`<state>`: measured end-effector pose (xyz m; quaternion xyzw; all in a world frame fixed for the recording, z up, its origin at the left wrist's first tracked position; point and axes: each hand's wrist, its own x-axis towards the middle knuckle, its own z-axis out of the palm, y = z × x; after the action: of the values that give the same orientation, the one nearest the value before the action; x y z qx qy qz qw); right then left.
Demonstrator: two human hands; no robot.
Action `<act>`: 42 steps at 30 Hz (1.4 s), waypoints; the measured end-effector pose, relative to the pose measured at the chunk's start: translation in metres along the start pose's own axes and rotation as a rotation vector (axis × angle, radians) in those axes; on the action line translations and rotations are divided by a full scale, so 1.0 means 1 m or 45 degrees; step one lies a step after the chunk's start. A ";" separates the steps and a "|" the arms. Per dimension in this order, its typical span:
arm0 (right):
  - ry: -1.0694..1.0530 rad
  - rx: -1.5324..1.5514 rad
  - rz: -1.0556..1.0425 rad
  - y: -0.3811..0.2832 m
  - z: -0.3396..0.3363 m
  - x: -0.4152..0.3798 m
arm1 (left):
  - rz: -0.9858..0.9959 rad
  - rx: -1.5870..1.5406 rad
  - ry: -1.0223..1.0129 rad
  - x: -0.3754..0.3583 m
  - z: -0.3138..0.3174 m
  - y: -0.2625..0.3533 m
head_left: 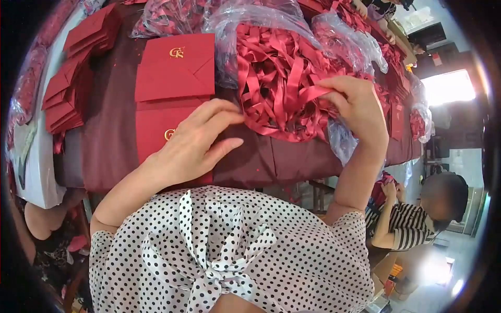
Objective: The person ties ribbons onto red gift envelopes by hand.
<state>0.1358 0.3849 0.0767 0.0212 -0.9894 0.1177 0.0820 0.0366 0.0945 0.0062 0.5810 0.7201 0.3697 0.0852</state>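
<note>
My right hand [357, 104] pinches the end of a red satin ribbon [314, 94] between thumb and fingers. The ribbon runs into a tangled heap of red ribbons [271, 65] spilling from a clear plastic bag. My left hand [195, 141] is open, thumb apart from the curved fingers, its fingertips beside the heap's left edge. Nothing shows in it. Under and behind that hand lie red paper bags; the upper red bag [175, 70] carries gold lettering. The lower red bag [148, 125] is partly covered by my left hand and forearm.
A dark red cloth [107, 146] covers the table. Stacks of folded red bags [68, 96] stand at the left. More plastic-wrapped red bundles [169, 15] lie along the back. At the right sits a person in a striped shirt [409, 224], holding something red.
</note>
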 end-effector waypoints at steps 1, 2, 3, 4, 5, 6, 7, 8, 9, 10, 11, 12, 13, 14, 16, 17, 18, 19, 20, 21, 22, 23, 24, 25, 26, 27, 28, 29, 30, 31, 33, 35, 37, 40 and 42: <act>0.084 0.071 0.016 -0.005 -0.004 0.000 | 0.002 0.001 0.001 0.002 0.001 0.001; 0.167 0.139 0.031 -0.009 -0.007 -0.001 | 0.001 -0.096 0.108 0.007 0.004 0.002; 0.194 0.204 0.006 -0.013 -0.005 -0.001 | 0.001 -0.189 0.225 0.013 0.006 0.003; 0.191 0.137 0.021 -0.023 -0.003 -0.001 | 0.031 -0.216 0.211 0.019 0.008 0.001; 0.189 0.072 0.029 -0.033 0.000 0.002 | 0.049 -0.250 0.256 0.026 0.014 0.000; 0.190 -0.030 0.019 -0.038 0.003 0.008 | 0.065 -0.282 0.302 0.034 0.019 0.001; 0.189 -0.031 -0.011 -0.039 0.005 0.011 | -0.013 -0.312 0.253 0.040 0.021 0.002; 0.198 -0.065 -0.007 -0.040 0.008 0.015 | 0.014 -0.326 0.306 0.047 0.026 0.000; 0.210 -0.090 -0.012 -0.042 0.010 0.020 | 0.035 -0.330 0.362 0.053 0.033 -0.005; 0.255 0.105 -0.057 -0.048 0.011 0.020 | 0.077 -0.282 0.378 0.058 0.035 -0.009; 0.308 0.113 -0.117 -0.056 0.010 0.018 | 0.026 -0.445 0.387 0.061 0.039 -0.008; 0.362 0.126 -0.175 -0.063 0.009 0.016 | 0.061 -0.349 0.394 0.061 0.040 -0.008; 0.440 0.127 -0.214 -0.066 0.009 0.013 | 0.089 -0.379 0.400 0.061 0.040 -0.007; 0.507 0.125 -0.164 -0.069 0.009 0.009 | 0.061 -0.426 0.265 0.055 0.037 -0.006; 0.550 0.096 -0.066 -0.063 0.008 -0.001 | 0.097 -0.533 0.117 0.039 0.025 0.005; 0.433 0.195 -0.053 -0.060 0.012 -0.008 | 0.046 -0.394 0.080 0.029 0.020 0.005; 0.309 0.283 -0.024 -0.058 0.012 -0.016 | 0.006 -0.272 0.038 0.019 0.016 0.005; 0.204 0.266 -0.128 -0.063 0.013 -0.019 | -0.075 -0.215 0.048 0.010 0.009 0.009; 0.132 0.288 -0.107 -0.067 0.015 -0.023 | -0.028 -0.148 0.127 0.000 0.009 0.004; 0.067 0.318 -0.088 -0.069 0.017 -0.026 | 0.014 -0.075 0.208 -0.009 0.009 -0.002; -0.122 0.300 0.038 -0.070 0.013 -0.029 | 0.130 -0.031 0.250 -0.017 0.004 -0.006; -0.142 0.310 0.049 -0.071 0.012 -0.028 | 0.225 0.024 0.299 -0.023 -0.002 -0.007; -0.070 0.278 -0.106 -0.074 0.015 -0.025 | 0.313 0.122 0.318 -0.025 -0.005 -0.004; 0.008 0.256 -0.271 -0.077 0.019 -0.021 | 0.341 0.172 0.195 -0.028 -0.011 -0.001; -0.021 0.331 -0.296 -0.083 0.023 -0.022 | 0.364 0.222 0.068 -0.030 -0.014 0.001; -0.126 0.493 -0.318 -0.092 0.028 -0.020 | 0.350 0.208 -0.012 -0.033 -0.013 0.004; -0.229 0.644 -0.334 -0.101 0.033 -0.018 | 0.323 0.216 -0.018 -0.036 -0.012 0.005; -0.372 0.867 -0.283 -0.112 0.047 -0.017 | 0.316 0.255 -0.017 -0.038 -0.009 0.006; -0.311 1.064 -0.056 -0.134 0.065 -0.020 | 0.322 0.290 -0.014 -0.038 -0.007 0.007; -0.420 1.136 0.105 -0.140 0.076 -0.018 | 0.269 0.347 0.021 -0.039 -0.008 0.004; -0.386 1.152 0.164 -0.140 0.097 -0.017 | 0.203 0.402 0.047 -0.044 -0.010 -0.001; -0.365 1.083 0.185 -0.140 0.096 -0.014 | 0.117 0.447 0.071 -0.049 -0.018 -0.009; -0.084 1.015 0.171 -0.138 0.103 -0.010 | 0.038 0.448 0.286 -0.044 -0.031 -0.028; 0.103 0.970 0.194 -0.120 0.117 -0.001 | -0.083 0.680 0.390 -0.043 -0.030 -0.050; 0.097 0.993 0.206 -0.118 0.120 -0.002 | -0.088 0.682 0.331 -0.046 -0.026 -0.050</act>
<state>0.1262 0.2416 -0.0119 -0.0318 -0.8652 0.4913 0.0947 -0.0022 0.0390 -0.0212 0.5057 0.8162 0.2346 -0.1516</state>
